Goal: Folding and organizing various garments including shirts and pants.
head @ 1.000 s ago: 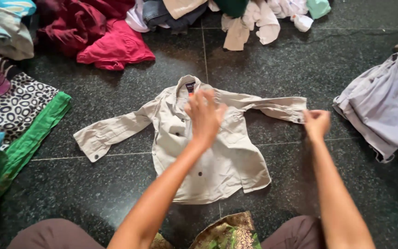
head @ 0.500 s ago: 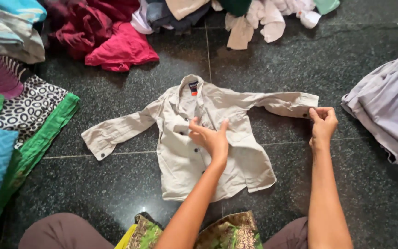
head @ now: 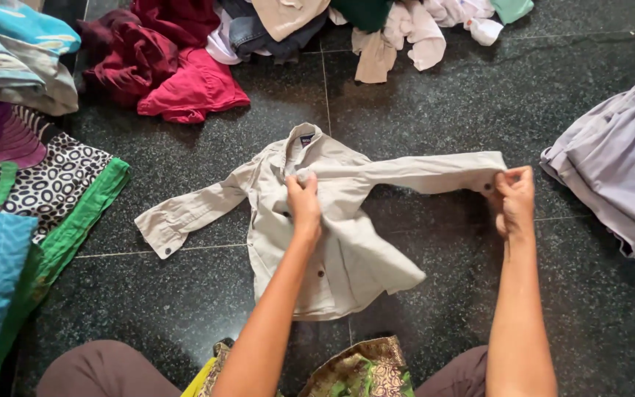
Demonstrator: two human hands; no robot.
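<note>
Nearest us: our knees in brown trousers (head: pixel 97 371), a green-gold patterned cloth (head: pixel 365 371) between them, on the dark stone floor (head: pixel 553 294).

Beige child's shirt (head: pixel 332 242) lies face-up on the floor just ahead, collar away from us.

Left hand (head: pixel 304 200): half a second ago it lay flat on the chest with thumb and fingers spread; now the fingers are closed together, pinching a fold of the front just below the collar. The shirt's right front panel has lifted off the floor beneath those fingers and drapes diagonally toward us.

Right hand (head: pixel 514 197): same spot as before, thumb and fingertips pinching the cuff of the right-side sleeve. That sleeve is now pulled taut and straight between the two hands, raised off the floor; earlier it sagged flat. The other sleeve lies slack on the floor, out left of the left-hand fingers, unchanged.

Right of the right-hand fingers: a lilac garment (head: pixel 619 158). Far left: folded patterned fabrics (head: pixel 31 184). Beyond the collar: a red garment (head: pixel 192 88) and a mixed clothes heap (head: pixel 376 22).
</note>
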